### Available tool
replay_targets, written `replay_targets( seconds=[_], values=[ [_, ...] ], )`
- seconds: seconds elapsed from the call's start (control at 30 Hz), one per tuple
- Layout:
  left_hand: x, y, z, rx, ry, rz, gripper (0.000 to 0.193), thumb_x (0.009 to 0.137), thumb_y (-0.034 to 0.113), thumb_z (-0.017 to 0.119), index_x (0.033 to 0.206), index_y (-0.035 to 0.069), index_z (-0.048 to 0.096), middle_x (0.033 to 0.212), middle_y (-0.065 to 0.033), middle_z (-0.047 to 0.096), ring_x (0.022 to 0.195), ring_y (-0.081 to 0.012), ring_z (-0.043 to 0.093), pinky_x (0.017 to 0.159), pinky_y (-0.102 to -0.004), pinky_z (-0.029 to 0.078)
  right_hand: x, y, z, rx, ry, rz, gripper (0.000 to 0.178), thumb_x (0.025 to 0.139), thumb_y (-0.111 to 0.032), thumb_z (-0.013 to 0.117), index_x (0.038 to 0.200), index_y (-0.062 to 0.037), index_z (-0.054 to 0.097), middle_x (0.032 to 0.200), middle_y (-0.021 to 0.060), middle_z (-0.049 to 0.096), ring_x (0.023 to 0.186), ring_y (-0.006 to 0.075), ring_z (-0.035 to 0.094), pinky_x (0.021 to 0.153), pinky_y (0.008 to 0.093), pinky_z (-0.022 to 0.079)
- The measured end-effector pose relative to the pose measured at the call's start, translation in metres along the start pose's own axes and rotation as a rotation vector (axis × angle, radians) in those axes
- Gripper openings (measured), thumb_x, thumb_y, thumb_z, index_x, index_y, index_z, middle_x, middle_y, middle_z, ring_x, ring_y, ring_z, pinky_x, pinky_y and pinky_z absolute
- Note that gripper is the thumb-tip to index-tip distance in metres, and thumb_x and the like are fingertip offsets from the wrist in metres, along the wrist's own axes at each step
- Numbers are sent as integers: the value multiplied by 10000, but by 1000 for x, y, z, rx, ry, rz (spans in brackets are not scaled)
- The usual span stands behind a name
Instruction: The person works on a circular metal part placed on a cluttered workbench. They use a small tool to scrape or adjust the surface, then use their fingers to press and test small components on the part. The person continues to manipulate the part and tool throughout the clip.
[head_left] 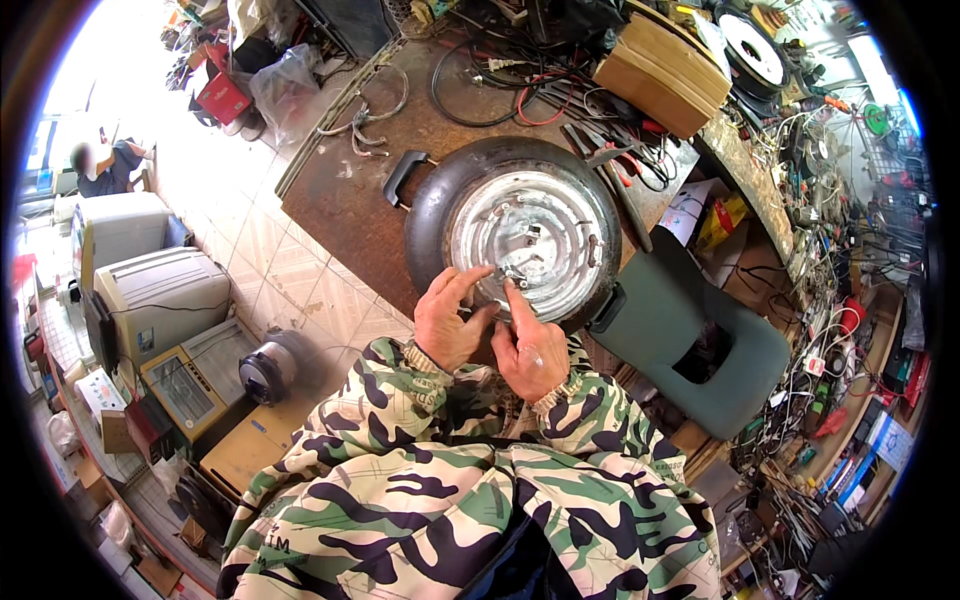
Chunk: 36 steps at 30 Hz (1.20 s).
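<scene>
Facing the upturned black pan (432,240) on the bench (345,215), you have your left hand (448,325) half-curled, right hand (533,355) index-out; the small metal fitting (514,273) lies just beyond that fingertip; whether either grips it, you cannot tell.

pale tiled floor (300,275), worn brown workbench (340,210), grey-green chair (740,375) just beside it, opening through chair, crammed shelving (862,432) along right side, boxy beige appliances (165,295) at left, tan tabletop (250,450) nearby, white glare (120,50) upper left
</scene>
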<state>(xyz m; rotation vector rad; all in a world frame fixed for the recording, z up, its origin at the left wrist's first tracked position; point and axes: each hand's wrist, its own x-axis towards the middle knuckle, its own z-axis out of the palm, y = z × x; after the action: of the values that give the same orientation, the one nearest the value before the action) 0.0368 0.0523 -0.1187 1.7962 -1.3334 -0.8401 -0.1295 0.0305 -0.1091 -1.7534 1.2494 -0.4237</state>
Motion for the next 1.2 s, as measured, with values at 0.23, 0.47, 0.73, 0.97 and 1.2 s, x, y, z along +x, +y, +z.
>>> replay_targets(
  seconds=[0.23, 0.47, 0.73, 0.97, 1.2],
  values=[
    [2, -8, 2, 48, -8, 67, 544, 763, -20, 874, 1286, 98, 778, 885, -89, 596, 781, -235, 628, 718, -357, 527, 8, 2, -1, 27, -35, 81, 588, 950, -168, 668, 1496, 33, 580, 689, 298, 673, 662, 520, 686, 663, 605, 546],
    [-1, -8, -3, 106, -89, 37, 524, 798, 61, 874, 1304, 141, 765, 969, -104, 623, 914, -317, 662, 790, -414, 550, 12, -3, -12, 57, -89, 89, 545, 935, -150, 660, 1443, 40, 613, 692, 311, 664, 679, 525, 686, 679, 608, 545],
    [-1, -7, -4, 132, -107, 58, 545, 813, 70, 870, 1337, 150, 743, 976, -108, 625, 940, -325, 658, 819, -422, 547, 12, -2, -15, 89, -74, 40, 504, 892, -83, 661, 1369, 75, 642, 668, 274, 662, 652, 489, 691, 639, 557, 551],
    [0, -9, -2, 117, -64, 125, 516, 796, 28, 883, 1290, 116, 765, 982, -116, 646, 878, -317, 671, 774, -410, 549, 11, -5, -20, 130, -115, 90, 501, 919, -107, 673, 1382, 80, 632, 703, 259, 674, 678, 461, 708, 642, 515, 548],
    [-1, -5, -2, 116, -59, 100, 492, 797, 27, 885, 1268, 116, 773, 981, -113, 646, 879, -316, 672, 778, -409, 550, 8, -6, -26, 139, -115, 126, 455, 926, -104, 682, 1354, 52, 672, 726, 265, 678, 695, 450, 721, 645, 482, 555]
  ],
)
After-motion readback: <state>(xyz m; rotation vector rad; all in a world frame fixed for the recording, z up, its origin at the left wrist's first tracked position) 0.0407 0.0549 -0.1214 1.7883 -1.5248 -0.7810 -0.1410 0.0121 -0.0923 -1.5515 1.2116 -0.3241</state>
